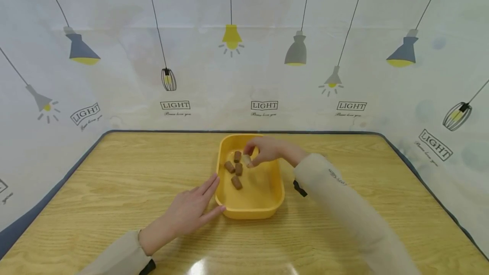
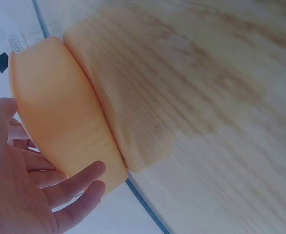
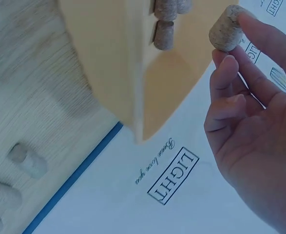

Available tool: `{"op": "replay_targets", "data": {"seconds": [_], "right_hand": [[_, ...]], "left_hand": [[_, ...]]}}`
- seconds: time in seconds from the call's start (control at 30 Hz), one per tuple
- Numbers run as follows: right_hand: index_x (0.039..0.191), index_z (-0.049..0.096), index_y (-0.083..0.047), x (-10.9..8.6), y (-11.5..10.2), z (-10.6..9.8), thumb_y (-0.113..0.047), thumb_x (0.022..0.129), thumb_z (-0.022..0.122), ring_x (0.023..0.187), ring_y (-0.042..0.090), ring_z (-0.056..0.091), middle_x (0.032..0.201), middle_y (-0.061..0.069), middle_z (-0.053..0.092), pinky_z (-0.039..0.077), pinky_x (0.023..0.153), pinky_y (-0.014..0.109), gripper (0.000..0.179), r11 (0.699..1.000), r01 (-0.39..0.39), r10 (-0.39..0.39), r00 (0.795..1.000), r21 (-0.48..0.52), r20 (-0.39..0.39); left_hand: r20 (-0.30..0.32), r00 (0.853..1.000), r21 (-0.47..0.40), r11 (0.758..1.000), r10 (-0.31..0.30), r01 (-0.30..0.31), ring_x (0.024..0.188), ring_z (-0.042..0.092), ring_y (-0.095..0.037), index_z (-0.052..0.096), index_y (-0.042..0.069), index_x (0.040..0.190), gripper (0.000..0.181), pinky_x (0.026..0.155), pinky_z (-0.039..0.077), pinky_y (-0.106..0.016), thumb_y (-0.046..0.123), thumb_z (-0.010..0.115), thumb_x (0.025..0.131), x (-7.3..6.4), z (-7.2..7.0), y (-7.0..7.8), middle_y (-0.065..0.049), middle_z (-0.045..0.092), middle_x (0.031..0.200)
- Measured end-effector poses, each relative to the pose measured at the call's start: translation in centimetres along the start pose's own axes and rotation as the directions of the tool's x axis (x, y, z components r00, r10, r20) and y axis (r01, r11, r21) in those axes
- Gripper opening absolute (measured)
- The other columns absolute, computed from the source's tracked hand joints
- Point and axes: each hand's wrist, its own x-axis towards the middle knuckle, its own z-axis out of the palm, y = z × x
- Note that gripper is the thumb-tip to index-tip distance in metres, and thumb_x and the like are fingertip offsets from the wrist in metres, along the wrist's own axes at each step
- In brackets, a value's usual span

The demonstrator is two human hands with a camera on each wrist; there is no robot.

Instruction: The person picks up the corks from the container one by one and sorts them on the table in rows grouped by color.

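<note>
Between thumb and fingertips my right hand (image 1: 265, 148) pinches a pale speckled cork (image 3: 226, 29), holding it over the yellow plastic tray (image 1: 248, 213). Several darker brown corks (image 1: 236, 182) lie loosely in the tray's left half. My left hand (image 1: 191, 208) is at the tray's near left corner, its fingers mostly straight and touching the outer wall and rim. In the left wrist view that hand (image 2: 30, 190) is beside the tray's tall side wall (image 2: 65, 107), with the tray's inside hidden.
Several pale corks (image 3: 28, 161) stand or lie on the wooden table (image 3: 30, 87) outside the tray in the right wrist view; the right arm hides them from the head view. A white backdrop (image 1: 206, 58) printed with lamps rises behind the table and along both sides.
</note>
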Motion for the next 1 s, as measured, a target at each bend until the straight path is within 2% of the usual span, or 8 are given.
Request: {"op": "replay_targets", "data": {"seconds": [0.2,0.37,0.47,0.63,1.0], "right_hand": [[0.107,0.057,-0.006,-1.9,1.4,-0.6,-0.017,0.078,0.067,0.095,0.019,0.048,0.103,0.004,0.054,0.039,0.081,0.032,0.033,0.999,-0.029,0.030,0.999,0.025,-0.033],[0.109,0.056,-0.006,-3.5,2.6,-1.1,-0.019,0.079,0.066,0.095,0.021,0.049,0.105,0.005,0.054,0.041,0.077,0.033,0.034,1.000,-0.020,0.022,0.997,0.021,-0.074],[0.109,0.056,-0.006,-4.5,3.1,-1.4,-0.019,0.080,0.065,0.090,0.021,0.050,0.105,0.005,0.054,0.042,0.074,0.033,0.034,1.000,-0.002,0.003,0.994,0.008,-0.105],[0.111,0.056,-0.005,-6.2,4.0,-1.9,-0.018,0.080,0.065,0.080,0.019,0.050,0.106,0.007,0.054,0.042,0.070,0.033,0.035,1.000,-0.017,0.019,0.989,0.011,-0.147],[0.113,0.054,0.000,-10.0,6.7,-2.5,-0.014,0.081,0.065,0.074,0.018,0.049,0.106,0.008,0.055,0.042,0.068,0.034,0.037,0.997,-0.041,0.053,0.976,0.058,-0.210]], "left_hand": [[-0.005,1.000,0.011,1.000,-0.004,0.004,0.100,0.055,-0.029,0.030,0.001,0.136,0.070,0.060,0.048,-0.034,0.053,0.038,0.089,0.0,0.0,0.1,-0.013,0.029,0.138],[0.000,1.000,0.006,1.000,-0.003,0.003,0.099,0.055,-0.029,0.031,0.001,0.136,0.070,0.059,0.047,-0.033,0.053,0.038,0.089,0.0,0.0,0.1,-0.013,0.029,0.138],[0.001,1.000,0.002,1.000,-0.004,0.004,0.099,0.055,-0.029,0.031,0.001,0.136,0.070,0.061,0.048,-0.034,0.053,0.038,0.089,0.0,-0.1,0.1,-0.013,0.030,0.138],[0.006,1.000,0.002,1.000,-0.007,0.007,0.099,0.055,-0.029,0.030,0.001,0.136,0.070,0.062,0.048,-0.035,0.053,0.038,0.089,0.0,-0.1,0.2,-0.012,0.029,0.138],[0.012,1.000,0.009,1.000,-0.013,0.013,0.100,0.054,-0.029,0.030,0.002,0.136,0.070,0.064,0.047,-0.036,0.053,0.038,0.089,0.0,-0.2,0.2,-0.012,0.028,0.139]]}}
